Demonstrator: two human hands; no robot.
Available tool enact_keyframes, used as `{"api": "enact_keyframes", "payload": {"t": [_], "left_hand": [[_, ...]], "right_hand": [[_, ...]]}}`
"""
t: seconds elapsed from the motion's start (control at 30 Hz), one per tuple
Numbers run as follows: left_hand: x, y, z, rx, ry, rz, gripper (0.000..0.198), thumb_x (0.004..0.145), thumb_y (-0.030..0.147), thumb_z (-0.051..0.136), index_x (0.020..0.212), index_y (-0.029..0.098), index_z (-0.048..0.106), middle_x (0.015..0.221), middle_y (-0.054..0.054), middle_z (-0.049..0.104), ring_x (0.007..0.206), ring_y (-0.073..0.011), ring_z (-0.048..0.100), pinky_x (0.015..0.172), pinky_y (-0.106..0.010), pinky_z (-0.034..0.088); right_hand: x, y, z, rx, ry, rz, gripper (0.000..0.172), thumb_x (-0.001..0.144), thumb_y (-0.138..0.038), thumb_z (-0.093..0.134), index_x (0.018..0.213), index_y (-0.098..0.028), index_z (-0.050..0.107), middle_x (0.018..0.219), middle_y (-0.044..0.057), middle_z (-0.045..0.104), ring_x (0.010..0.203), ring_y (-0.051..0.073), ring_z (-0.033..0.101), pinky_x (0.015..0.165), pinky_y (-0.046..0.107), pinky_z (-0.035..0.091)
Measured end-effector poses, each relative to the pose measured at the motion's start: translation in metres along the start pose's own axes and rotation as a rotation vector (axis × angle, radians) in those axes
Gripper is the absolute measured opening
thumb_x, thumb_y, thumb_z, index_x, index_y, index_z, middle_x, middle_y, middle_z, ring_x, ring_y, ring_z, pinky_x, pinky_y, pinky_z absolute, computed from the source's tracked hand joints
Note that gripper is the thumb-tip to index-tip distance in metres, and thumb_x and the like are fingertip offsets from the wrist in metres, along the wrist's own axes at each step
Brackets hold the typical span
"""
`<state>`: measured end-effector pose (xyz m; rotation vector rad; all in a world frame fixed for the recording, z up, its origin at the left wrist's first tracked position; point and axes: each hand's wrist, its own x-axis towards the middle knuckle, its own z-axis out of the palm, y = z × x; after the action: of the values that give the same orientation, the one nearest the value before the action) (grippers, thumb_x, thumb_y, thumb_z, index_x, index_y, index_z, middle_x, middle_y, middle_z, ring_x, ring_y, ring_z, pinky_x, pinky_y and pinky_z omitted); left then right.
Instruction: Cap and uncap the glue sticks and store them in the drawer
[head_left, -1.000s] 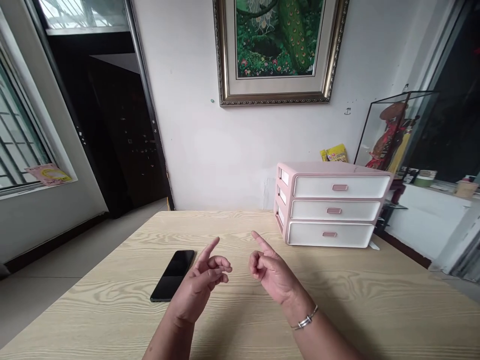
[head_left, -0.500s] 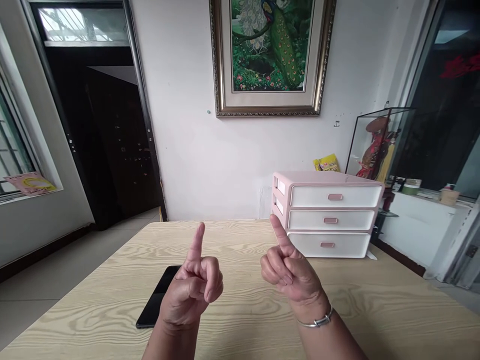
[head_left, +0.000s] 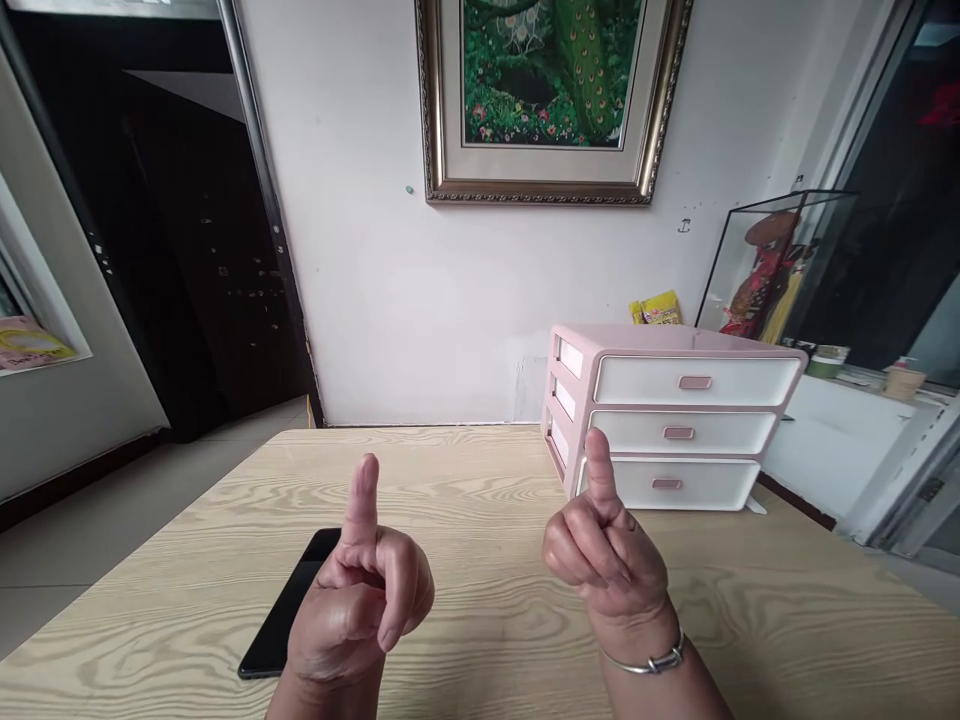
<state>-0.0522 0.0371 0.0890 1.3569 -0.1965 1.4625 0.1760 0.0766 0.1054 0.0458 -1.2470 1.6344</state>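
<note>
Both hands are hovering above the wooden table [head_left: 487, 640], gripping nothing. The left hand [head_left: 356, 600] is pointing its index finger straight up, with the other fingers curling into the palm and the thumb folding across them. The right hand [head_left: 607, 560], wearing a silver bracelet [head_left: 649, 662], is showing the same pose. The black phone [head_left: 289, 605] is lying flat on the table, partly hidden behind the left hand, its long axis running diagonally from near-left to far-right. The pink drawer unit [head_left: 675, 420] is sitting behind the right hand, its drawers closed.
</note>
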Motion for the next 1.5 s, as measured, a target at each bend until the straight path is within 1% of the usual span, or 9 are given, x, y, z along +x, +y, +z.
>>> {"api": "enact_keyframes", "payload": {"t": [0.2, 0.37, 0.47, 0.57, 0.63, 0.77, 0.93, 1.2, 1.5], "left_hand": [[-0.004, -0.004, -0.015, -0.001, 0.015, -0.013, 0.096, 0.076, 0.004, 0.049, 0.157, 0.045, 0.016, 0.056, 0.008, 0.040, 0.044, -0.0084, 0.023, 0.043, -0.014, 0.030], [-0.011, -0.009, -0.029, -0.006, 0.083, -0.062, 0.103, 0.077, 0.002, 0.048, 0.158, 0.044, 0.002, 0.058, 0.007, 0.044, 0.046, -0.0095, 0.026, 0.045, -0.015, 0.032], [-0.010, -0.013, -0.029, -0.012, 0.098, -0.117, 0.100, 0.076, 0.000, 0.047, 0.158, 0.045, 0.011, 0.058, 0.006, 0.045, 0.048, -0.0098, 0.026, 0.047, -0.016, 0.031], [-0.007, -0.014, -0.025, -0.023, 0.081, -0.107, 0.096, 0.075, 0.000, 0.047, 0.156, 0.045, 0.022, 0.058, 0.006, 0.044, 0.049, -0.0098, 0.026, 0.046, -0.016, 0.029], [-0.006, -0.013, -0.023, -0.019, 0.094, -0.097, 0.095, 0.075, 0.000, 0.046, 0.156, 0.045, 0.024, 0.058, 0.005, 0.044, 0.049, -0.0101, 0.026, 0.047, -0.016, 0.029], [-0.010, -0.012, -0.029, -0.002, 0.115, -0.110, 0.097, 0.077, 0.000, 0.046, 0.157, 0.046, 0.017, 0.058, 0.005, 0.047, 0.049, -0.0103, 0.027, 0.047, -0.017, 0.031], [-0.014, -0.013, -0.037, -0.008, 0.148, -0.141, 0.100, 0.077, -0.001, 0.048, 0.157, 0.047, 0.010, 0.060, 0.005, 0.051, 0.050, -0.0098, 0.030, 0.049, -0.017, 0.033], [-0.015, -0.014, -0.040, -0.030, 0.220, -0.180, 0.103, 0.075, -0.003, 0.048, 0.157, 0.046, 0.012, 0.062, 0.004, 0.059, 0.050, -0.0087, 0.039, 0.051, -0.018, 0.035], [-0.013, -0.016, -0.040, -0.035, 0.269, -0.191, 0.102, 0.072, -0.001, 0.052, 0.157, 0.046, 0.019, 0.061, 0.005, 0.061, 0.048, -0.0071, 0.041, 0.051, -0.017, 0.035]], "right_hand": [[-0.003, 0.005, -0.007, -0.078, 0.083, 0.007, 0.089, 0.078, -0.033, 0.080, 0.148, -0.058, 0.032, 0.037, -0.013, 0.028, 0.039, 0.009, 0.015, 0.042, 0.022, 0.021], [0.000, 0.006, -0.013, -0.062, 0.088, 0.003, 0.092, 0.081, -0.030, 0.077, 0.153, -0.055, 0.026, 0.039, -0.013, 0.028, 0.041, 0.009, 0.014, 0.043, 0.023, 0.019], [0.000, 0.006, -0.015, -0.070, 0.113, -0.004, 0.095, 0.081, -0.033, 0.077, 0.155, -0.051, 0.021, 0.041, -0.013, 0.029, 0.042, 0.010, 0.014, 0.043, 0.024, 0.018], [-0.001, 0.007, -0.017, -0.059, 0.109, -0.010, 0.093, 0.081, -0.031, 0.077, 0.155, -0.050, 0.023, 0.042, -0.013, 0.030, 0.043, 0.010, 0.014, 0.044, 0.024, 0.019], [-0.001, 0.007, -0.020, -0.061, 0.118, -0.006, 0.094, 0.080, -0.032, 0.077, 0.155, -0.050, 0.024, 0.042, -0.013, 0.030, 0.043, 0.010, 0.015, 0.044, 0.024, 0.019], [-0.002, 0.009, -0.026, -0.059, 0.119, -0.002, 0.090, 0.081, -0.034, 0.076, 0.154, -0.051, 0.025, 0.042, -0.013, 0.029, 0.044, 0.010, 0.015, 0.045, 0.024, 0.019], [-0.001, 0.010, -0.030, -0.045, 0.122, 0.000, 0.084, 0.081, -0.030, 0.077, 0.150, -0.052, 0.035, 0.044, -0.012, 0.030, 0.045, 0.010, 0.015, 0.046, 0.025, 0.019], [0.005, 0.019, -0.031, -0.028, 0.109, 0.030, 0.077, 0.078, -0.021, 0.075, 0.143, -0.052, 0.047, 0.043, -0.012, 0.032, 0.046, 0.010, 0.015, 0.046, 0.024, 0.018], [0.008, 0.018, -0.027, 0.023, 0.084, 0.014, 0.065, 0.079, -0.023, 0.076, 0.135, -0.050, 0.057, 0.045, -0.011, 0.032, 0.045, 0.010, 0.015, 0.046, 0.024, 0.017]]}}
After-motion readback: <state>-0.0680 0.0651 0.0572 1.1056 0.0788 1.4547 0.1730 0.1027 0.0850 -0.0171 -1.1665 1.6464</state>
